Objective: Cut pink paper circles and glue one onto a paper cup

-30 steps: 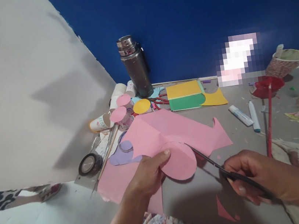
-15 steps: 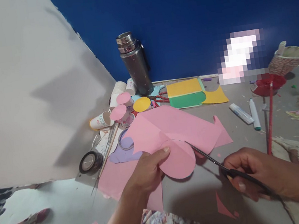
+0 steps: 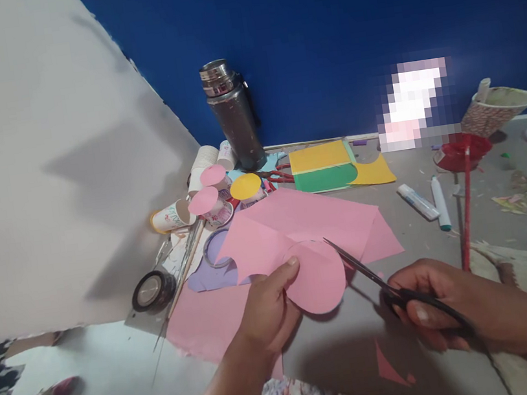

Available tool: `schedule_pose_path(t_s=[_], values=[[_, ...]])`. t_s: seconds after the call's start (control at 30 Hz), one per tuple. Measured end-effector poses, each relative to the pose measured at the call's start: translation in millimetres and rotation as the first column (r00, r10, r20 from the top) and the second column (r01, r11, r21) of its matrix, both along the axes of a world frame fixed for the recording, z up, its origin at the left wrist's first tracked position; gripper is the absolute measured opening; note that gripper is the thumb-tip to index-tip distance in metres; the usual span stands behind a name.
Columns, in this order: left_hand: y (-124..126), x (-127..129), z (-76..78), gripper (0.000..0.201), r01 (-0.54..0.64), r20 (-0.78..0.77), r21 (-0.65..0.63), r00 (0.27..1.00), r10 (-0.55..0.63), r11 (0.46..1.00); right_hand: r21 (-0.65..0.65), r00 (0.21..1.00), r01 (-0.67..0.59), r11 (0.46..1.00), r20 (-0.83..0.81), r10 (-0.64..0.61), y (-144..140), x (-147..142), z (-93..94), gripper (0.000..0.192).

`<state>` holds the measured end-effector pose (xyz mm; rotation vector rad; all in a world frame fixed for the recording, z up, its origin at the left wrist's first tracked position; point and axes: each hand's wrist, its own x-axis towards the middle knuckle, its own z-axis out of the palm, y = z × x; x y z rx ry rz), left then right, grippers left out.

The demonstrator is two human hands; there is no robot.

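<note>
Left hand: I see my left hand [image 3: 267, 308] pinching the pink paper sheet [image 3: 297, 225], thumb on top at the near edge of the rounded flap.
Right hand: my right hand [image 3: 431, 308] is closed through the handles of the black scissors [image 3: 378, 279].
Scissors: blades slightly parted, tips at the right edge of the rounded flap, where it joins the sheet.
Sheet edges: the far edge lies near the yellow and green card [image 3: 322, 166]; the left edge overlaps a purple cut-out [image 3: 209, 277].
Left side: a tape roll [image 3: 153, 290] and paper cups [image 3: 204, 193] crowd beside the sheet, under the grey flask [image 3: 231, 117].
Right side: a glue stick [image 3: 417, 201] and red stick [image 3: 465, 215] lie well apart from the blades.
Open room: bare grey floor [image 3: 344, 349] between my wrists, with one pink scrap [image 3: 388, 369].
</note>
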<state>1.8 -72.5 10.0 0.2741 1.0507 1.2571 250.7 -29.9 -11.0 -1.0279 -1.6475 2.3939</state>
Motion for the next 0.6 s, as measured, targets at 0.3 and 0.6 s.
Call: schedule_pose_path(t_s=[0.3,0.6], values=[[-1.6,0.3,0.4,0.031,-0.080,-0.032,0.000,0.996,0.080,0.997,-0.002,1.000,0.018,1.000,0.007,-0.018,0.0,-1.4,1.4,0.068],[-0.9,-3.4,0.2,0.032,-0.043,-0.035,0.012,0.998,0.043,0.999,-0.001,1.000,0.014,1.000,0.011,-0.014,-0.1,-1.3,2.1,0.068]])
